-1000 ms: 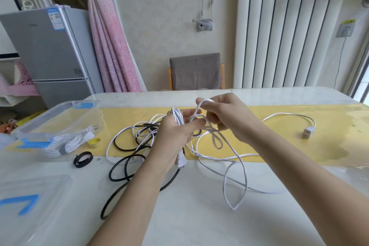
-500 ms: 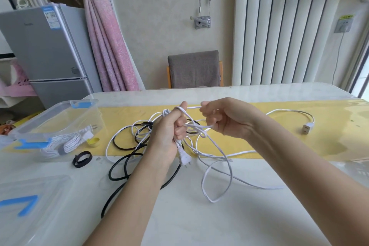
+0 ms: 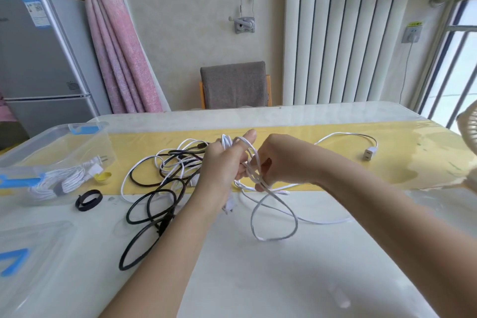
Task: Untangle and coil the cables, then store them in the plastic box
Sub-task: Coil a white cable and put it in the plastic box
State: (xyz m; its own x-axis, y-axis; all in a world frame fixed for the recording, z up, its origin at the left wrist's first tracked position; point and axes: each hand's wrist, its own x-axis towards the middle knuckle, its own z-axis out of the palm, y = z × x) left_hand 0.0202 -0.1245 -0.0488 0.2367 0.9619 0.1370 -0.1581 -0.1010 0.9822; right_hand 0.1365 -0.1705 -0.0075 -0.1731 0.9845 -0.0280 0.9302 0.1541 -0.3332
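This is the coiling step. Above the table [image 3: 258,279], the left hand [image 3: 222,166] has its grip closed round loops of the white cable [image 3: 273,191]. The right hand [image 3: 281,160] pinches one strand. Next, I think, it needs another loop wound on. The plastic box [image 3: 87,147] waits nearby.

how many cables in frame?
3: a coiled white cable in the plastic box; a black cable loose on the table; a tangled white cable gripped by the left hand and right hand. The tangle may hide another.
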